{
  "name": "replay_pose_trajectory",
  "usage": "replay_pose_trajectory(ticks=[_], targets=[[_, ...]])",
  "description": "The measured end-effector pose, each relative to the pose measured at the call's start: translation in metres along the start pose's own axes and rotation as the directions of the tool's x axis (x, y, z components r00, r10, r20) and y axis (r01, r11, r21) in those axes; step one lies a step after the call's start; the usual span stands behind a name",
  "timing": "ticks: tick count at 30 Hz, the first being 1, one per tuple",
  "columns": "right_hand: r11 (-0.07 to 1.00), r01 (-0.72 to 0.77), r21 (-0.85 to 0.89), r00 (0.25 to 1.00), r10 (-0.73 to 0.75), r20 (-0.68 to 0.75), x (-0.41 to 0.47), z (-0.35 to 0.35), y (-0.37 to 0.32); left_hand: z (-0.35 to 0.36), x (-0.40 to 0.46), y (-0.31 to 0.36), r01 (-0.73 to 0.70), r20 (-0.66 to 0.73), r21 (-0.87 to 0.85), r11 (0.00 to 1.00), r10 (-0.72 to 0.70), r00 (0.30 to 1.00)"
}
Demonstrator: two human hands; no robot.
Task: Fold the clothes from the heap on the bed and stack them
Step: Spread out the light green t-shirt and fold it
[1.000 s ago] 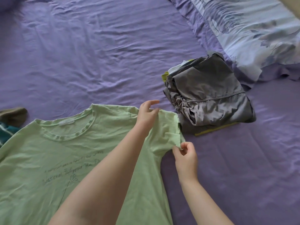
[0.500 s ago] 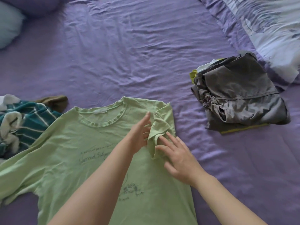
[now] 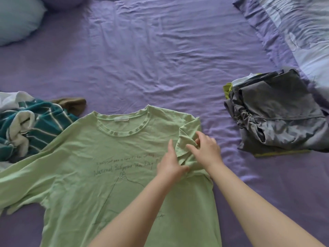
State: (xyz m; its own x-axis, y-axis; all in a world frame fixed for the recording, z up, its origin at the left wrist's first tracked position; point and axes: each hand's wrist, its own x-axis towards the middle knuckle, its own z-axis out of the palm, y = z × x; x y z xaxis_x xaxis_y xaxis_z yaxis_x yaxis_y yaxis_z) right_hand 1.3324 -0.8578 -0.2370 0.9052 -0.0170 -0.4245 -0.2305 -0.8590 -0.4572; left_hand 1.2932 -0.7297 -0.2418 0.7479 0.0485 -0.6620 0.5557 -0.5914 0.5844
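Observation:
A light green T-shirt (image 3: 110,168) with dark handwriting lies face up on the purple bed sheet (image 3: 160,59). Its right sleeve (image 3: 187,139) is folded inward over the chest and bunched. My left hand (image 3: 170,163) lies on the shirt beside the fold, thumb under the sleeve's edge. My right hand (image 3: 204,148) presses its fingers on the bunched sleeve. The shirt's left sleeve spreads out toward the left edge. A stack of folded clothes (image 3: 274,113), grey on top with yellow-green beneath, sits to the right.
A heap of unfolded clothes (image 3: 30,125), teal-and-white striped with a brown piece behind, lies at the left. A pale blue pillow (image 3: 17,18) is at the top left. A floral duvet (image 3: 302,29) fills the top right corner.
The right sleeve has been brought from lying outward to folded over the chest. Both hands followed it inward and now sit on the fold. The view shifted, showing more of the heap.

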Motion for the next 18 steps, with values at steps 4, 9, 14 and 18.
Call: replay_pose_trajectory(ticks=[4,9,14,18], targets=[[0.996,-0.081,0.027,0.996,0.081,-0.025,0.021,-0.021,-0.021,-0.005,-0.008,-0.005,-0.054,-0.076,-0.117,0.992,0.045,0.996],[0.644,-0.286,0.710,0.941,0.048,0.336,0.028,-0.033,-0.060,-0.008,-0.021,-0.017,0.070,-0.047,-0.602,0.796,-0.123,0.991],[0.954,0.092,0.284,0.995,-0.100,0.016,0.014,-0.010,-0.035,0.000,-0.043,-0.037,0.088,-0.229,-0.382,0.920,-0.187,0.955],[0.879,0.351,-0.323,0.936,-0.340,0.094,-0.008,0.026,-0.003,0.006,-0.054,-0.050,0.091,-0.388,0.034,0.995,-0.070,0.919]])
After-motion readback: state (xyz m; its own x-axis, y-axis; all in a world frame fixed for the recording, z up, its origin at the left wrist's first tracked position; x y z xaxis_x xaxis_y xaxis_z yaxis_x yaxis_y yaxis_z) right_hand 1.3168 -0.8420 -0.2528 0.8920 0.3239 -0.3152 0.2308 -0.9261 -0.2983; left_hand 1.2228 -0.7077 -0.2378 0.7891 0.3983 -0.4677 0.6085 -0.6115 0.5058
